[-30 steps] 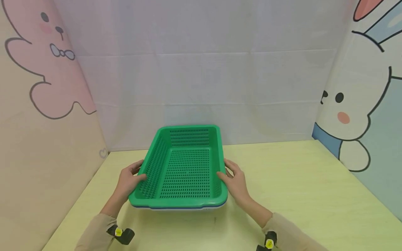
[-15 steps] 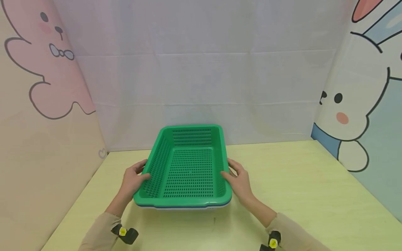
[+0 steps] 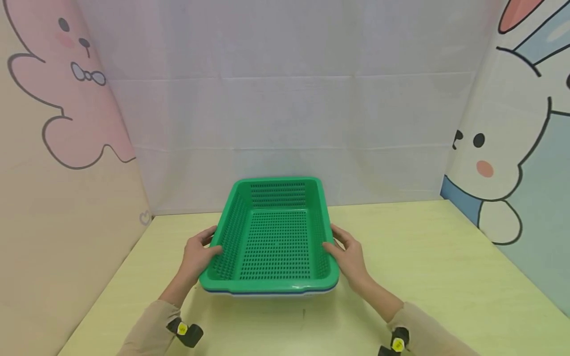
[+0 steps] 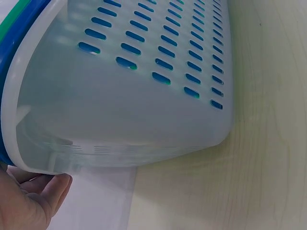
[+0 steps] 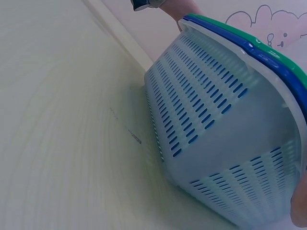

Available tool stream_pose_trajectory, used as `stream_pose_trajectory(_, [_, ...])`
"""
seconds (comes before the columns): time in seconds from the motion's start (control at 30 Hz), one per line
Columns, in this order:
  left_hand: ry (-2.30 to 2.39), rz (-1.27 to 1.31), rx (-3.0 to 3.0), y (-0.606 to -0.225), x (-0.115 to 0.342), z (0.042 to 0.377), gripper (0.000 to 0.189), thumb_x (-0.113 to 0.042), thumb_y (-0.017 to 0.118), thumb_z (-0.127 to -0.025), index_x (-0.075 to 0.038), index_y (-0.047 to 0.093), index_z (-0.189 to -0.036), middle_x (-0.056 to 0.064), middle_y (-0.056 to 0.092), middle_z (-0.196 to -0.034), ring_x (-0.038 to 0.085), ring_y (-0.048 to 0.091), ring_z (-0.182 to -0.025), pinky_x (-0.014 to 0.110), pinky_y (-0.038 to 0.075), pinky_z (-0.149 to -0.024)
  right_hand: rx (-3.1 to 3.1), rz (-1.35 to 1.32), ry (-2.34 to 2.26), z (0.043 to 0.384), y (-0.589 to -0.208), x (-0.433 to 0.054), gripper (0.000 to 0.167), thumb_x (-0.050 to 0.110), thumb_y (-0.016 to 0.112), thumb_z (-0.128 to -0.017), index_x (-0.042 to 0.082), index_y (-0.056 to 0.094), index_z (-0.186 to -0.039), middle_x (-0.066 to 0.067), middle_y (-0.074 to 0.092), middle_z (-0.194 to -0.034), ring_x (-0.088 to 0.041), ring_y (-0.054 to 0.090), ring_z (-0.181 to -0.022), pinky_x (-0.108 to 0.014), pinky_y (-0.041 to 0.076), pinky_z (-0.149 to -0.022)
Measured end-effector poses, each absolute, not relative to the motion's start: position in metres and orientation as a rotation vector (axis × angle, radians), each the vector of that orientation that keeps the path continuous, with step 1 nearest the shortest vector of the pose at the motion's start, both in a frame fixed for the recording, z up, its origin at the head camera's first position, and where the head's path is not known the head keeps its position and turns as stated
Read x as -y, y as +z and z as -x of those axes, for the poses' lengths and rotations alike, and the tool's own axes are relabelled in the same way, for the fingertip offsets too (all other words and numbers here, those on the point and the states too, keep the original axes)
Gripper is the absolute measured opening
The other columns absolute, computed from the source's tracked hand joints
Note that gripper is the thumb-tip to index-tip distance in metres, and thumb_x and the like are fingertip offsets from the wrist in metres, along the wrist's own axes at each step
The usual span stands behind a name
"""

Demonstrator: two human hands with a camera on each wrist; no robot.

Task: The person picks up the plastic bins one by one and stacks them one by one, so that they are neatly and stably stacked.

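Observation:
A stack of nested rectangular plastic baskets is held between my two hands. The top one is a green basket (image 3: 276, 242) with slotted sides and bottom. Under it a blue basket (image 5: 268, 55) shows only as a rim, and a whitish translucent basket (image 4: 96, 105) is outermost. My left hand (image 3: 198, 254) grips the left rim, thumb over the top and fingers beneath. On the right rim my right hand (image 3: 349, 254) holds in the same way. The near end of the stack looks raised off the table; the far end's contact is hidden.
The pale yellow wooden table (image 3: 423, 262) spreads around the stack. A white cloth backdrop (image 3: 289, 109) hangs behind it. Side panels carry a pink bear drawing (image 3: 84, 113) at left and a white rabbit drawing (image 3: 494, 148) at right.
Both hands and the basket stack have moved a little to the right along the table. The grip on the rims looks the same.

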State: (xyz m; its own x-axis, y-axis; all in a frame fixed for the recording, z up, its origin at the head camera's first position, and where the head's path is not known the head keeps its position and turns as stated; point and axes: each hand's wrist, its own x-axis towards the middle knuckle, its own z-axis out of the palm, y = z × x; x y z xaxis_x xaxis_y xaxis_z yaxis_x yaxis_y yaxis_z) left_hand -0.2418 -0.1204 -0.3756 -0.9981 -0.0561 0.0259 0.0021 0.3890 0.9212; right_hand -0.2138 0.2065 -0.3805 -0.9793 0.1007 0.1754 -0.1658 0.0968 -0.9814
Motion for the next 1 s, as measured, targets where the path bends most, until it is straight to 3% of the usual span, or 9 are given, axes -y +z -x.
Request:
stream_pose_trajectory(0.23, [-1.734, -0.042, 2.544, -0.375, 0.113, 0.241, 0.062, 0.004, 0.053, -0.075, 0.004, 0.037, -0.135, 0.026, 0.043, -0.131, 0.037, 0.040, -0.122, 0.046, 0.044, -0.090, 2.192, -0.068, 1.964, 0.214, -0.380, -0.214, 0.050, -0.001, 0.059, -0.083, -0.003, 0.044, -0.130, -0.020, 0.048, -0.128, -0.027, 0.044, -0.121, -0.024, 0.042, -0.093])
stream_pose_trajectory(0.67, [-1.759, -0.012, 2.511, -0.380, 0.095, 0.244, 0.061, 0.005, 0.054, -0.075, 0.004, 0.039, -0.134, 0.027, 0.046, -0.128, 0.039, 0.044, -0.118, 0.044, 0.048, -0.085, 2.256, -0.058, 1.909, 0.211, -0.377, -0.232, 0.051, 0.005, 0.059, -0.085, -0.001, 0.042, -0.132, -0.018, 0.046, -0.132, -0.026, 0.040, -0.124, -0.010, 0.041, -0.083])
stream_pose_trajectory(1.0, [-1.777, -0.011, 2.489, -0.380, 0.084, 0.244, 0.061, 0.006, 0.054, -0.074, 0.005, 0.039, -0.133, 0.027, 0.046, -0.127, 0.040, 0.046, -0.116, 0.045, 0.048, -0.085, 2.252, -0.111, 1.896, 0.212, -0.381, -0.246, 0.051, 0.003, 0.057, -0.086, -0.004, 0.039, -0.133, -0.019, 0.044, -0.132, -0.025, 0.038, -0.125, -0.009, 0.039, -0.087])
